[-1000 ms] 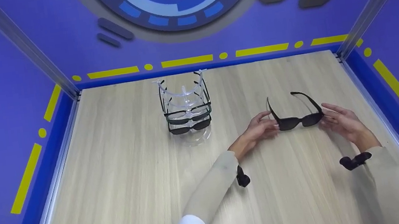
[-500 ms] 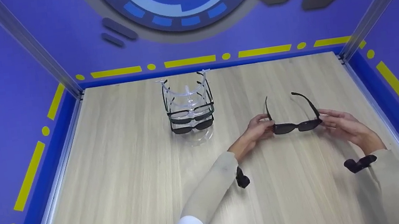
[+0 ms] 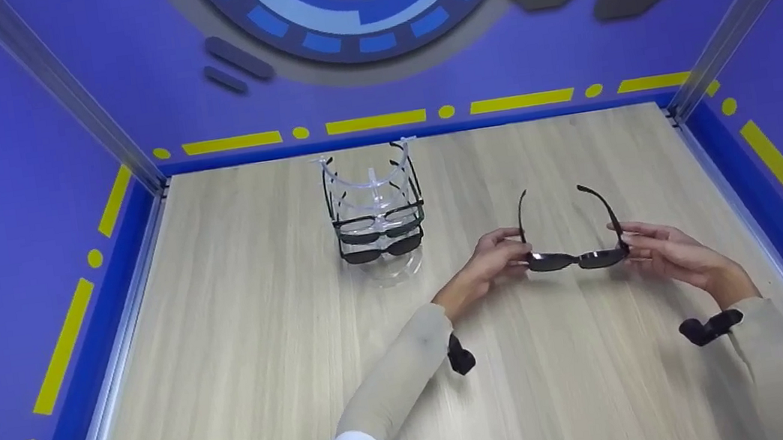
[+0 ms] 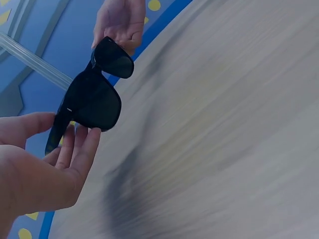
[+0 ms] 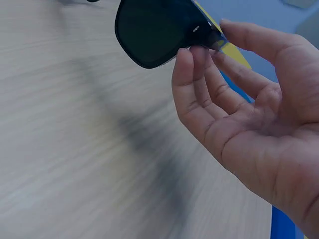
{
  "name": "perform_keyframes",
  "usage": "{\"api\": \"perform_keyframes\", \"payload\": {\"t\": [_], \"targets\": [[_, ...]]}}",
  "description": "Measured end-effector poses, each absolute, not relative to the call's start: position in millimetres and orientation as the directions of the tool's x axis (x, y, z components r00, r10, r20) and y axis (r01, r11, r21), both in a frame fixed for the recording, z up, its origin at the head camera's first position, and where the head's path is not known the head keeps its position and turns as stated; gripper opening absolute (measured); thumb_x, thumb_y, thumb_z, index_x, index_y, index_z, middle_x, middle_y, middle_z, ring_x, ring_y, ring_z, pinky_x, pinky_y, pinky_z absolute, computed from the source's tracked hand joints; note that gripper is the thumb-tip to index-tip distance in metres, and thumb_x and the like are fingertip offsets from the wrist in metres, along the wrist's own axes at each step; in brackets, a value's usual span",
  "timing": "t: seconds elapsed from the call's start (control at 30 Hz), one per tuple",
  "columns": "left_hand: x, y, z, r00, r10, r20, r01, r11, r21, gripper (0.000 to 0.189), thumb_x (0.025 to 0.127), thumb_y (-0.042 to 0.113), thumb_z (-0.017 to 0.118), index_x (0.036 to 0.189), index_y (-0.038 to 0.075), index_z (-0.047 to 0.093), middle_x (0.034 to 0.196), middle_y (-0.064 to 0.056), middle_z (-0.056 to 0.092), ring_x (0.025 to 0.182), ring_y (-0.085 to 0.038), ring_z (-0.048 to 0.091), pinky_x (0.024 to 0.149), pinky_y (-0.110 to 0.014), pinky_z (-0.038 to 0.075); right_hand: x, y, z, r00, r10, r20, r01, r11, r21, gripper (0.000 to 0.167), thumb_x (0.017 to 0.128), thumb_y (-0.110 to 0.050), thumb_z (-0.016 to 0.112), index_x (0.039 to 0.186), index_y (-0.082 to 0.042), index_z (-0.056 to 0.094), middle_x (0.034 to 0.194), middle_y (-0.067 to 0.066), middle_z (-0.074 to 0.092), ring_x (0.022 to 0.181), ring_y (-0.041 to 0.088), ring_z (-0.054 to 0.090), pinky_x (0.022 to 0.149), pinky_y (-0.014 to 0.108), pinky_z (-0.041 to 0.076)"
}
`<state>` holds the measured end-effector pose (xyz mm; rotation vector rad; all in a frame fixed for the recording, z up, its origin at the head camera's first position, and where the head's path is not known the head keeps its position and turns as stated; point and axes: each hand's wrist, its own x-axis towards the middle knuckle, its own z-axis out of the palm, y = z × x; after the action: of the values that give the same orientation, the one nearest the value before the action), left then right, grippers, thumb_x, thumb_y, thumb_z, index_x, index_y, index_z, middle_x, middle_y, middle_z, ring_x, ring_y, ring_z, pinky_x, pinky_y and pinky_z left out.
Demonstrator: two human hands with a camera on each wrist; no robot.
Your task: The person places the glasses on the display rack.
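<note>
A pair of black sunglasses (image 3: 550,261) is held up off the table between both hands, temples unfolded and pointing away. My left hand (image 3: 485,268) pinches the frame's left corner near the hinge; in the left wrist view, thumb and fingers (image 4: 85,149) lie on either side of it. The opposite corner is pinched by my right hand (image 3: 680,258), and the right wrist view shows its fingertips under the dark lens (image 5: 154,32). To the left, a clear display stand (image 3: 372,177) bears several pairs of glasses (image 3: 384,250), one above another.
The wooden table (image 3: 251,360) carries the stand left of the hands. Blue walls (image 3: 16,186) with yellow markings enclose its back and sides, with metal posts (image 3: 73,103) at the back corners. A small black camera (image 3: 710,328) sits on the right wrist.
The sunglasses have shifted slightly left and nearer, and their front has tilted so the lenses look narrower. Both hands have moved with them, gripping the corners more closely.
</note>
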<state>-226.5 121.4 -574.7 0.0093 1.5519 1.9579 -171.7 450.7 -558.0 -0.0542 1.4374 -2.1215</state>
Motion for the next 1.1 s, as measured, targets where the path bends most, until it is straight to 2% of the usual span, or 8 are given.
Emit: {"api": "perform_keyframes", "payload": {"t": [0.13, 0.27, 0.5, 0.73, 0.93, 1.1], "targets": [[-224, 115, -568, -0.802, 0.477, -0.359, -0.459, -0.107, 0.882, 0.053, 0.093, 0.002, 0.065, 0.143, -0.005, 0.05, 0.09, -0.001, 0.065, 0.091, -0.02, 0.072, 0.104, -0.047, 0.056, -172, 444, -554, -0.842, -0.453, -0.294, 0.419, -0.203, -0.885, 0.039, 0.109, -0.001, 0.04, 0.133, -0.018, 0.065, 0.11, 0.001, 0.072, 0.099, 0.012, 0.071, 0.09, 0.026, 0.061], [-223, 111, -565, -0.808, 0.472, -0.353, -0.454, -0.115, 0.884, 0.047, 0.093, -0.001, 0.063, 0.139, -0.002, 0.054, 0.091, -0.002, 0.066, 0.093, -0.022, 0.073, 0.102, -0.047, 0.058, -171, 440, -549, -0.846, -0.443, -0.297, 0.41, -0.183, -0.893, 0.038, 0.108, 0.0, 0.041, 0.131, -0.017, 0.065, 0.11, 0.001, 0.07, 0.098, 0.012, 0.072, 0.089, 0.026, 0.061], [-222, 104, -562, -0.812, 0.472, -0.342, -0.448, -0.13, 0.885, 0.043, 0.091, -0.005, 0.062, 0.134, 0.001, 0.058, 0.09, -0.001, 0.065, 0.082, -0.015, 0.069, 0.1, -0.048, 0.058, -171, 431, -544, -0.866, -0.41, -0.287, 0.364, -0.121, -0.924, 0.035, 0.106, 0.001, 0.046, 0.13, -0.014, 0.066, 0.114, -0.003, 0.071, 0.102, 0.007, 0.07, 0.092, 0.026, 0.061], [-220, 94, -561, -0.792, 0.513, -0.331, -0.428, -0.08, 0.9, 0.044, 0.091, -0.005, 0.066, 0.133, 0.002, 0.057, 0.089, 0.002, 0.064, 0.077, -0.012, 0.066, 0.09, -0.037, 0.063, -170, 427, -543, -0.862, -0.45, -0.234, 0.324, -0.134, -0.936, 0.04, 0.105, 0.006, 0.044, 0.138, -0.008, 0.061, 0.118, -0.002, 0.071, 0.106, 0.008, 0.07, 0.094, 0.031, 0.061], [-220, 85, -560, -0.8, 0.515, -0.309, -0.412, -0.097, 0.906, 0.042, 0.09, -0.01, 0.067, 0.129, 0.001, 0.059, 0.087, 0.003, 0.067, 0.082, -0.012, 0.069, 0.085, -0.034, 0.064, -170, 423, -542, -0.859, -0.473, -0.196, 0.291, -0.135, -0.947, 0.042, 0.104, 0.009, 0.043, 0.14, -0.007, 0.059, 0.12, 0.001, 0.071, 0.108, 0.011, 0.071, 0.095, 0.033, 0.061], [-221, 78, -559, -0.8, 0.512, -0.312, -0.416, -0.1, 0.904, 0.043, 0.089, -0.013, 0.066, 0.129, 0.0, 0.059, 0.092, -0.002, 0.071, 0.082, -0.013, 0.07, 0.088, -0.039, 0.063, -171, 417, -541, -0.862, -0.468, -0.196, 0.28, -0.117, -0.953, 0.042, 0.104, 0.009, 0.044, 0.142, -0.004, 0.055, 0.119, 0.0, 0.072, 0.109, 0.011, 0.071, 0.095, 0.033, 0.061]]}}
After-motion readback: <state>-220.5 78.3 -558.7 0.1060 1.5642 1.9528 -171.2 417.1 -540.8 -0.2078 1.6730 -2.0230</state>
